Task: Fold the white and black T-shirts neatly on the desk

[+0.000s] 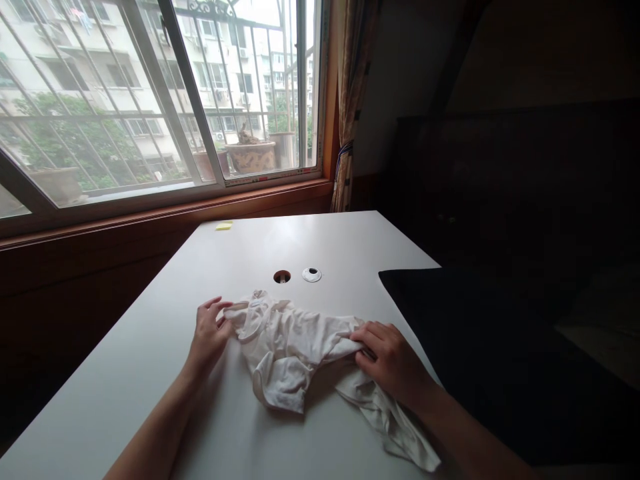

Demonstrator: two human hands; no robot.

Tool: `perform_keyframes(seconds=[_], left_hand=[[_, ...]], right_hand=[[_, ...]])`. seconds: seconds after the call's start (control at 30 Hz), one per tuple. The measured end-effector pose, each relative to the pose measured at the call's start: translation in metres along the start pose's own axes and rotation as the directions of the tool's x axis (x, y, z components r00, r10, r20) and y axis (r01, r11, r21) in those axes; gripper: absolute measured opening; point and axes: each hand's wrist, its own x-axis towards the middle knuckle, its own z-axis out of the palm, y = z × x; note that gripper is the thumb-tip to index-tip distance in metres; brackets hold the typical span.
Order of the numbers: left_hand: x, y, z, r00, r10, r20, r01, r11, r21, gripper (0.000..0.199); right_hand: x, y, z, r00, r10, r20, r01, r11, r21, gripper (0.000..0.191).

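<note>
A crumpled off-white garment, which looks like a small shirt (290, 333), lies across the white table in front of me. Its neckline is toward the left, a short sleeve-like flap points at me, and a longer part trails to the lower right under my right wrist. My left hand (210, 327) pinches the garment's left edge near the neckline. On the other side, my right hand (387, 353) has its thumb and fingers closed on the fabric, with folds bunched between both hands. Part of the cloth is hidden beneath the right hand.
The white table (135, 353) has a round cable hole (282, 277) and, beside it, a round white cover (312, 275). Yellow sticky notes (224, 227) lie at the far left edge. A dark cloth or board (465, 347) overlaps the right side. Behind stand a window and curtain (347, 133).
</note>
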Motion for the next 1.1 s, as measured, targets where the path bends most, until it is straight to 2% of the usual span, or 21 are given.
perform_keyframes(seconds=[0.07, 0.17, 0.23, 0.3, 0.4, 0.5, 0.57, 0.6, 0.67, 0.73, 0.77, 0.8, 0.83, 0.87, 0.93, 0.97, 1.03, 1.1], left_hand=[[0.004, -0.002, -0.006, 0.997, 0.083, 0.001, -0.082, 0.979, 0.185, 0.02], [0.006, 0.004, -0.012, 0.982, 0.081, 0.173, -0.138, 0.928, 0.345, 0.028], [0.004, 0.012, -0.011, 0.939, 0.04, 0.342, -0.172, 0.915, 0.366, 0.039], [0.0, 0.018, -0.007, 0.897, 0.013, 0.441, -0.196, 0.907, 0.372, 0.044], [-0.006, 0.022, 0.001, 0.879, 0.023, 0.477, -0.212, 0.914, 0.346, 0.042], [-0.011, 0.021, 0.006, 0.869, 0.066, 0.49, -0.221, 0.939, 0.264, 0.035], [-0.013, 0.022, 0.008, 0.857, 0.096, 0.507, -0.227, 0.953, 0.203, 0.033], [-0.014, 0.023, 0.01, 0.85, 0.11, 0.515, -0.227, 0.959, 0.171, 0.032], [-0.017, 0.027, 0.014, 0.836, 0.134, 0.533, -0.217, 0.971, 0.096, 0.028], [-0.021, 0.031, 0.019, 0.816, 0.159, 0.556, -0.192, 0.981, 0.0, 0.019], [-0.023, 0.033, 0.022, 0.802, 0.17, 0.573, -0.172, 0.984, -0.05, 0.015], [-0.024, 0.034, 0.023, 0.787, 0.174, 0.592, -0.147, 0.985, -0.095, 0.011], [-0.026, 0.036, 0.024, 0.771, 0.171, 0.613, -0.117, 0.985, -0.128, 0.009], [-0.028, 0.037, 0.025, 0.755, 0.161, 0.635, -0.087, 0.985, -0.146, 0.009], [-0.032, 0.042, 0.024, 0.726, 0.131, 0.675, -0.039, 0.988, -0.15, 0.012], [-0.034, 0.047, 0.023, 0.712, 0.123, 0.691, -0.027, 0.989, -0.148, 0.013], [-0.039, 0.058, 0.023, 0.675, 0.137, 0.725, -0.022, 0.986, -0.166, 0.01], [-0.046, 0.072, 0.024, 0.605, 0.181, 0.775, -0.02, 0.977, -0.213, 0.007]], right_hand=[[-0.001, -0.004, -0.006, 0.998, -0.026, -0.058, 0.026, 1.0, 0.003, 0.024], [0.0, -0.008, -0.011, 0.995, -0.078, -0.054, 0.081, 0.995, 0.051, 0.016], [0.0, -0.008, -0.011, 0.998, -0.062, -0.003, 0.062, 0.995, 0.083, 0.011], [-0.001, -0.007, -0.007, 0.997, -0.014, 0.069, 0.004, 0.99, 0.139, 0.02], [-0.001, -0.004, -0.003, 0.989, 0.01, 0.15, -0.048, 0.968, 0.248, 0.034], [0.0, -0.009, -0.007, 0.977, -0.005, 0.212, -0.079, 0.919, 0.387, 0.03], [0.0, -0.016, -0.013, 0.946, -0.041, 0.321, -0.143, 0.837, 0.529, 0.024], [0.0, -0.021, -0.015, 0.916, -0.071, 0.394, -0.2, 0.772, 0.603, 0.023], [-0.001, -0.029, -0.017, 0.828, -0.156, 0.538, -0.352, 0.603, 0.716, 0.028], [-0.003, -0.033, -0.014, 0.744, -0.225, 0.629, -0.503, 0.431, 0.749, 0.035], [-0.004, -0.032, -0.011, 0.732, -0.224, 0.644, -0.548, 0.367, 0.751, 0.037], [-0.004, -0.03, -0.007, 0.749, -0.184, 0.637, -0.562, 0.334, 0.757, 0.037], [-0.004, -0.027, -0.002, 0.789, -0.101, 0.607, -0.546, 0.338, 0.767, 0.036], [-0.004, -0.023, 0.001, 0.834, 0.006, 0.551, -0.511, 0.381, 0.77, 0.033], [-0.002, -0.014, 0.008, 0.903, 0.2, 0.381, -0.426, 0.544, 0.723, 0.027], [0.0, -0.01, 0.01, 0.919, 0.256, 0.3, -0.394, 0.623, 0.675, 0.024], [0.002, -0.005, 0.014, 0.936, 0.287, 0.202, -0.35, 0.725, 0.593, 0.021], [0.004, -0.003, 0.018, 0.954, 0.258, 0.154, -0.299, 0.769, 0.565, 0.023]])
